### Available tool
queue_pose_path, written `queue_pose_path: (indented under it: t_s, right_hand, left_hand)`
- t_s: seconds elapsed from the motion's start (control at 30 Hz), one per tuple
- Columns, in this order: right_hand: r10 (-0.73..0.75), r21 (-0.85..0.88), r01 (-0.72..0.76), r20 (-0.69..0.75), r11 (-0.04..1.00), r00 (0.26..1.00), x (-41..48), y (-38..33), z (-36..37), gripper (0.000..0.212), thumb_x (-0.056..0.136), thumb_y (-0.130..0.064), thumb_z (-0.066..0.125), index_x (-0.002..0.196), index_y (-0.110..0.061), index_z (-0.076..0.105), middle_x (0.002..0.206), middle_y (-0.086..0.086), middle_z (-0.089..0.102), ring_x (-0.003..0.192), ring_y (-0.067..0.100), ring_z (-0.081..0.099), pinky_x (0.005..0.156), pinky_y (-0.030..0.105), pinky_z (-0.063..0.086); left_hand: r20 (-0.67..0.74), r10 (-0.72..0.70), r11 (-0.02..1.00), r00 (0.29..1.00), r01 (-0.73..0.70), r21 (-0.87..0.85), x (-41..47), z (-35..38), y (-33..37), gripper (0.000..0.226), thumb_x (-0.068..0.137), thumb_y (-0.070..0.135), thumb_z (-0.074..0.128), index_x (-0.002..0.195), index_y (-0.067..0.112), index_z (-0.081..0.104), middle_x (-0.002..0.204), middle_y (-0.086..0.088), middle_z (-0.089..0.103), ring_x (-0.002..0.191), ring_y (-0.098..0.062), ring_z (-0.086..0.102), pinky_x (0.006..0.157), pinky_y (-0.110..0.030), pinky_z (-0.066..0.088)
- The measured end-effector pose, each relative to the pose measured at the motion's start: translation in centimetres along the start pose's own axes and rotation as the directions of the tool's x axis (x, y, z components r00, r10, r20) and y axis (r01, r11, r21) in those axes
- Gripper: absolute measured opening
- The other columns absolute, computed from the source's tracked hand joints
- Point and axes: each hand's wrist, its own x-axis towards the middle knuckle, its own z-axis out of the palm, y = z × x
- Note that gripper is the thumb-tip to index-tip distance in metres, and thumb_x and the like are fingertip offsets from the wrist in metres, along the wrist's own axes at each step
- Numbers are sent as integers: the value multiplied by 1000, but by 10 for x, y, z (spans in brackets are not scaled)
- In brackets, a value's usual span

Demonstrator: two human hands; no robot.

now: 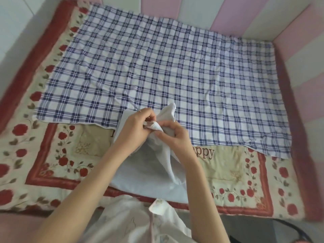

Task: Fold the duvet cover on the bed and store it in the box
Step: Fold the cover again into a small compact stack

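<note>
Closest in, a white shirt (133,223) fills the bottom edge, with both bare forearms reaching out over the bed; the left hand (135,127) and right hand (173,135) meet just above the near hem, each with fingers curled and pinching a bunched tip of white fabric (150,171). That white layer hangs slack below the hands and spreads onto the rose-printed quilt (57,155); it seems to belong to the duvet cover's near edge or opening, though I cannot tell for sure.

The blue-and-white checked duvet cover (157,71) lies spread almost flat across the bed, lightly creased, its far edge near the pink padded panels (298,41). No box is plainly in view; a dark object (289,230) at bottom right is too cut off to name.

Judging by its drape, the cover is thin, light and limp; it will sag and slide rather than hold a crease; corners and hems are likely the surest places to pinch, both layers caught together, then smoothed flat.
</note>
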Motion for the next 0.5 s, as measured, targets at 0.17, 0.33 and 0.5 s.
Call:
queue_pose_path:
  t_s: [0.17,0.33,0.5]
  right_hand:
    - [67,269,-56,-32,962,997,-30,5,18,32,88,-10,65,106,-18,39,91,12,67,74,18,67,67,29,55]
    - [157,-100,-154,28,983,987,-43,2,25,34,85,-37,69,106,-11,61,81,6,63,71,17,61,66,32,49]
    - [111,-266,-91,64,960,992,-57,-13,29,35,93,-24,61,62,-9,52,48,-5,44,42,3,38,43,14,31]
  left_hand:
    - [-17,66,994,998,-64,90,-42,-16,17,17,74,-7,69,72,1,54,70,-5,53,65,-12,44,58,-13,36]
    - [0,168,982,986,-168,82,-82,-20,27,17,75,2,66,68,5,51,63,-3,50,60,-13,40,55,-14,35]
    - [37,148,989,988,-147,-32,-104,-23,38,18,80,28,59,74,23,43,68,5,55,60,-7,48,57,-17,43]
